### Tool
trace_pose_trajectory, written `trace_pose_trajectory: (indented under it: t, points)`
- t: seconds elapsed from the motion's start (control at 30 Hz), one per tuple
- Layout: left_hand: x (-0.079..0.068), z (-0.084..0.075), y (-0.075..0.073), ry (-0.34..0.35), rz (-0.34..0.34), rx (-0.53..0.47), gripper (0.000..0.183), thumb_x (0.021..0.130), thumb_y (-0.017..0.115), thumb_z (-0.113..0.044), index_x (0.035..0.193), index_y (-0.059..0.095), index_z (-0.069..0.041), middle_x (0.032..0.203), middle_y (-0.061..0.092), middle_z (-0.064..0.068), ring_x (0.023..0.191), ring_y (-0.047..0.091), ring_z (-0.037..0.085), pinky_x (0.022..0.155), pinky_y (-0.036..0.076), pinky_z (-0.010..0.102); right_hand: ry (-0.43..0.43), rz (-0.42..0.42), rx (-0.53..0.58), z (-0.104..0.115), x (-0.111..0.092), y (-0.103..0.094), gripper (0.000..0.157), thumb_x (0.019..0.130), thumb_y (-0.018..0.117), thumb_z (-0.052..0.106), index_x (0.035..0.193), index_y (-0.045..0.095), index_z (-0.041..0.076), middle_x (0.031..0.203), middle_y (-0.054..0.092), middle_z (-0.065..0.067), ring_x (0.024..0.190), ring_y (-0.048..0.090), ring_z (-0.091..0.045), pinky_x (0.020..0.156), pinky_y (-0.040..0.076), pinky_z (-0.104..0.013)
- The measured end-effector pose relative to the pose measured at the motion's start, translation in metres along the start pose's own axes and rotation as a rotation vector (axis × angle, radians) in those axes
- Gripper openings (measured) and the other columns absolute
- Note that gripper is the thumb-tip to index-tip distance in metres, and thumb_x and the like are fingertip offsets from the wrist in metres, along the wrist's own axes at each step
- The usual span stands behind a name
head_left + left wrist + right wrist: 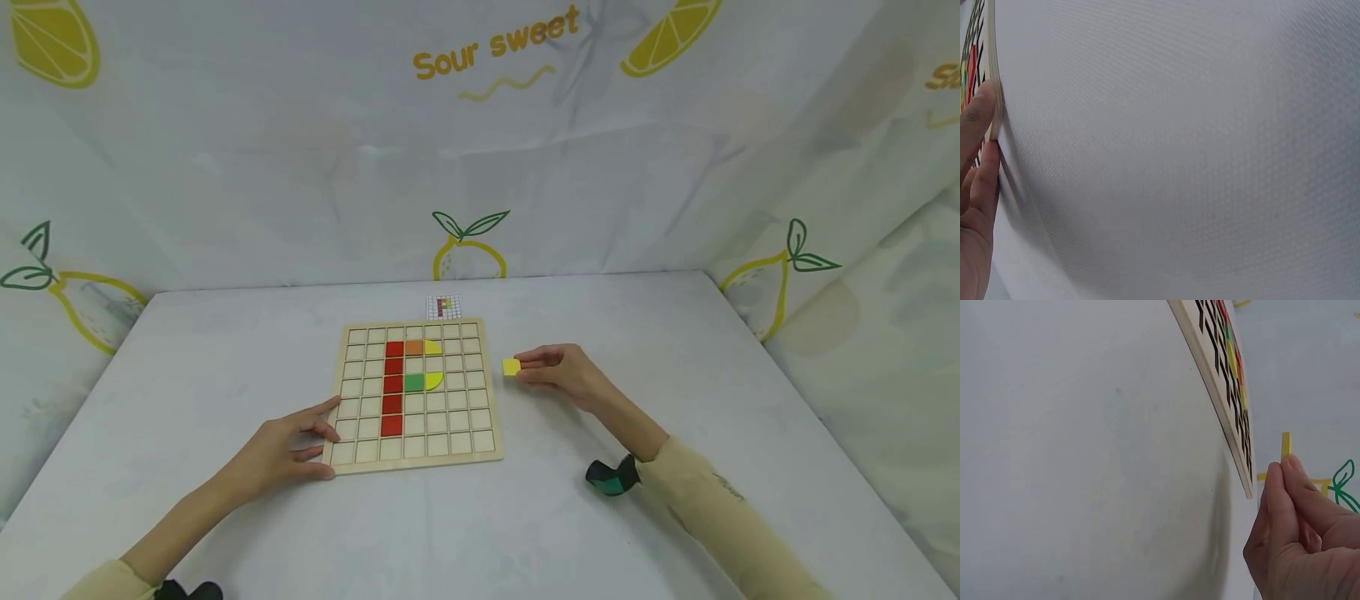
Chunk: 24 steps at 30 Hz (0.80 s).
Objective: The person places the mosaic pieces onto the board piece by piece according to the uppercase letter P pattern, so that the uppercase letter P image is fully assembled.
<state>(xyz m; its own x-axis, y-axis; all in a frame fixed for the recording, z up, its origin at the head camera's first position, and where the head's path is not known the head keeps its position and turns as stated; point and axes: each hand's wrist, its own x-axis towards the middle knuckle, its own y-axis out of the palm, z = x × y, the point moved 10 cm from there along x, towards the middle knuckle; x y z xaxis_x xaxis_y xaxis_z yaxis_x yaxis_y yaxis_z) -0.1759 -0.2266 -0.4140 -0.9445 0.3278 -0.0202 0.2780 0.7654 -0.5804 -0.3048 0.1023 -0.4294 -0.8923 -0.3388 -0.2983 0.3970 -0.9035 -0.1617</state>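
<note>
A pale wooden grid board (375, 450) lies on the white table. My left hand (281, 454) touches its left edge and near-left corner, fingers spread; the left wrist view shows fingertips (986, 94) against the rim. To the right of the board, my right hand (566, 375) pinches a yellow square tile (511, 367) between thumb and fingers. In the right wrist view this tile (1285, 444) appears edge-on. Set in the grid are a column of several red tiles (393, 384), an orange tile (414, 347), a green tile (414, 382) and two yellow rounded tiles (433, 381).
A small printed pattern card (443, 307) lies just behind the board. White cloth with lemon prints (470, 258) hangs behind and beside the table (525, 533). Dark straps (611, 477) sit at the wrists.
</note>
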Motion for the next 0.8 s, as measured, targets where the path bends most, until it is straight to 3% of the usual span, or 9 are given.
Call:
trace_pose_trajectory:
  t: [0.4, 0.8]
  points:
    - [0.0, -0.002, 0.0, 0.011, -0.005, -0.02, 0.038, 0.068, 0.084, -0.007, 0.101, 0.066, -0.004, 0.148, 0.037, 0.02, 0.123, 0.047, 0.04, 0.084, 0.057, 0.021, -0.016, 0.024, -0.023, 0.01, 0.021, 0.027, 0.034, 0.084, 0.071, -0.001, 0.117, 0.064, -0.007, 0.105, 0.07, -0.014, 0.088, 0.067, -0.011, 0.079, 0.058, -0.021]
    - [0.0, 0.0, -0.001, -0.007, -0.011, 0.002, 0.038, 0.068, 0.085, -0.007, 0.1, 0.066, -0.004, 0.149, 0.037, 0.018, 0.124, 0.047, 0.038, 0.083, 0.057, 0.021, 0.001, 0.003, -0.041, 0.016, 0.035, 0.048, 0.03, 0.083, 0.072, -0.001, 0.112, 0.067, -0.006, 0.094, 0.071, -0.009, 0.081, 0.067, -0.01, 0.077, 0.059, -0.023]
